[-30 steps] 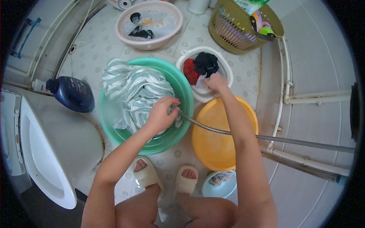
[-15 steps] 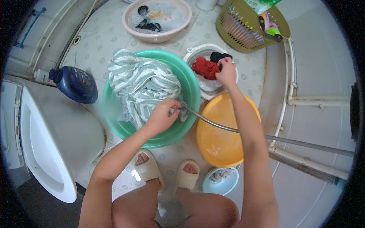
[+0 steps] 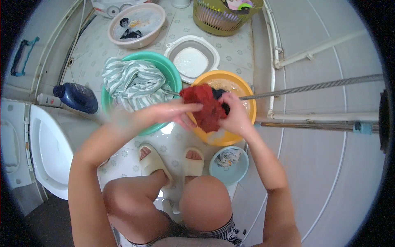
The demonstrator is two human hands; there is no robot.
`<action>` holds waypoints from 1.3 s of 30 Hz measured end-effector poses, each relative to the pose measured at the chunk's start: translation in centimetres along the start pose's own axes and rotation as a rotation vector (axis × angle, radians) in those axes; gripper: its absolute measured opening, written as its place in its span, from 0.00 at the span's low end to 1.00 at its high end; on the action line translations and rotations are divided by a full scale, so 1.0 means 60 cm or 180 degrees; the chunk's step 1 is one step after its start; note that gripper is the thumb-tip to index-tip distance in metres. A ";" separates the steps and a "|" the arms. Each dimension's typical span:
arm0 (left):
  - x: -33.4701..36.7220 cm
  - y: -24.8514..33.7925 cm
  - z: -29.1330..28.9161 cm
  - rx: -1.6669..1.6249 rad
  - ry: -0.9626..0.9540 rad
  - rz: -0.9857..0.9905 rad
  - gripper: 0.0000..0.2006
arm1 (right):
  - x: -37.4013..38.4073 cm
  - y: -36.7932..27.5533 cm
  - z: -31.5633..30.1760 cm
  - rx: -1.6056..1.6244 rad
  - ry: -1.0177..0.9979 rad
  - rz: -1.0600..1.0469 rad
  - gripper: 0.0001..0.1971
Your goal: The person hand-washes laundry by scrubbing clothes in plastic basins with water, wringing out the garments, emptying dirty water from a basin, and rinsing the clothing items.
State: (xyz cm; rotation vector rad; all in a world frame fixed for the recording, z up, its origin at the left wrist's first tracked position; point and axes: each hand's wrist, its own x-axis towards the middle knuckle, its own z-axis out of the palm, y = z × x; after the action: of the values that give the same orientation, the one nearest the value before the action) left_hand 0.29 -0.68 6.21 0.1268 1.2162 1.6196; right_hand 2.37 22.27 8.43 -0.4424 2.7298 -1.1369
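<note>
Over the yellow basin (image 3: 252, 88), my right hand (image 3: 236, 115) is closed on a bunched red cloth (image 3: 205, 108) and a dark cloth (image 3: 220, 94) beside it. My left hand (image 3: 179, 113) is at the red cloth's left side, its fingers stretched out and apart. Sudsy liquid shows in the yellow basin. A green basin (image 3: 175, 76) at the left holds a striped green-and-white cloth (image 3: 135, 84). Behind the red cloth, a metal hose (image 3: 304, 89) runs from the green basin toward the right wall. The grey-and-white basin (image 3: 212, 51) beyond holds no cloth.
A pink basin (image 3: 158, 31) with suds and dark items stands at the far left, a green basket (image 3: 216, 24) at the far right. A light-blue bowl (image 3: 230, 179) with cloth sits near my feet. At the left are a dark-blue bottle (image 3: 78, 98) and a toilet (image 3: 47, 144).
The red and dark cloths have come out of the grey-and-white basin to above the yellow one in my right hand. My left hand has let go of the hose and moved to the red cloth.
</note>
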 end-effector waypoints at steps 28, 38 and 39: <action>0.387 -0.225 -0.008 0.2534 0.2680 -0.0380 0.20 | 0.019 0.431 0.159 0.1494 0.1500 0.1368 0.23; 0.293 -0.146 0.184 0.2122 0.2101 0.1906 0.19 | -0.037 0.315 0.130 0.5989 0.0125 0.1346 0.18; 0.303 -0.166 0.172 0.2151 0.2128 0.2020 0.18 | -0.036 0.316 0.149 0.5887 0.0420 0.1561 0.17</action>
State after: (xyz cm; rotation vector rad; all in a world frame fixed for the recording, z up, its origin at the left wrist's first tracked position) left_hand 5.20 19.10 -4.79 0.4589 2.4056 1.7611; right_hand 2.61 29.68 -11.32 0.5261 0.7280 -2.6131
